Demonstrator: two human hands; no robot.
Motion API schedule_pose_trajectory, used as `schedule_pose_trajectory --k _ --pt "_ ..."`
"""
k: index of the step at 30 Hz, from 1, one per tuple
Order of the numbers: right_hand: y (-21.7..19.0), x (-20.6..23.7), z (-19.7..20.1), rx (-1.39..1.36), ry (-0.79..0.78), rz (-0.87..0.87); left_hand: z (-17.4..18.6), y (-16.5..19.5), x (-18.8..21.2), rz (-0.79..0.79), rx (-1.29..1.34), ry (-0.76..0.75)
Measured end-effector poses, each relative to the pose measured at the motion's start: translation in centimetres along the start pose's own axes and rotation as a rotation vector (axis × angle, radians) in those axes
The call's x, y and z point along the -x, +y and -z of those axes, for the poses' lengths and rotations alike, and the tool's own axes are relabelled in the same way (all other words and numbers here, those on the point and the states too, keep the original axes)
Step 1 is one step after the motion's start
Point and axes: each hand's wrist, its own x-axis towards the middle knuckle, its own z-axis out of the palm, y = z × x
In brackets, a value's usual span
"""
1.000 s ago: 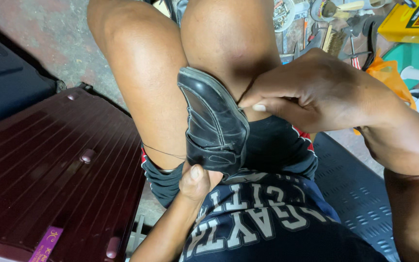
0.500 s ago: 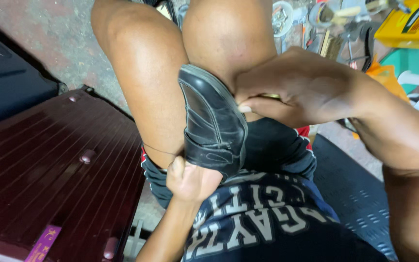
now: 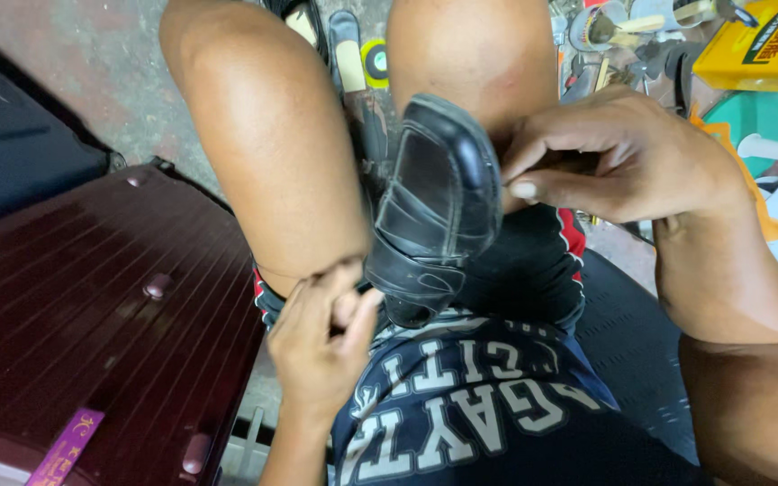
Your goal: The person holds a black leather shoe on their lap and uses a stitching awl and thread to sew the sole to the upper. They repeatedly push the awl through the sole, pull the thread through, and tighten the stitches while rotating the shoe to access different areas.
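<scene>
Shoe [image 3: 434,211] wedged between knees, long axis running toe-up to heel-down. Right hand [image 3: 619,157] pinches toe edge; left hand [image 3: 321,337] clenched at heel, nearer body.

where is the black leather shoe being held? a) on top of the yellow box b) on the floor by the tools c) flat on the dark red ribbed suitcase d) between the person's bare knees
d: the black leather shoe sits wedged between the bare knees, with the right hand pinching its upper edge and the left hand at its lower end; the dark red ribbed suitcase lies apart to the side.
</scene>
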Motion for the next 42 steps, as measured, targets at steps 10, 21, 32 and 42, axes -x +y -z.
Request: schedule_pose_trajectory --k 10,21,32,42 --pt "1.3 3.0 -0.1 -0.070 0.090 -0.059 2.7 -3.6 4.3 0.201 1.335 0.207" --pt "-0.6 3.9 -1.0 0.009 0.107 -0.037 -4.0 -0.6 3.7 0.581 0.793 -0.372" --pt "-2.4 5.3 0.6 0.107 0.122 0.013 -7.6 -0.6 0.0 0.153 0.523 -0.388" --pt "-2.4 4.6 2.6 0.210 -0.028 0.047 -11.1 -4.4 0.8 -0.144 0.539 -0.439"
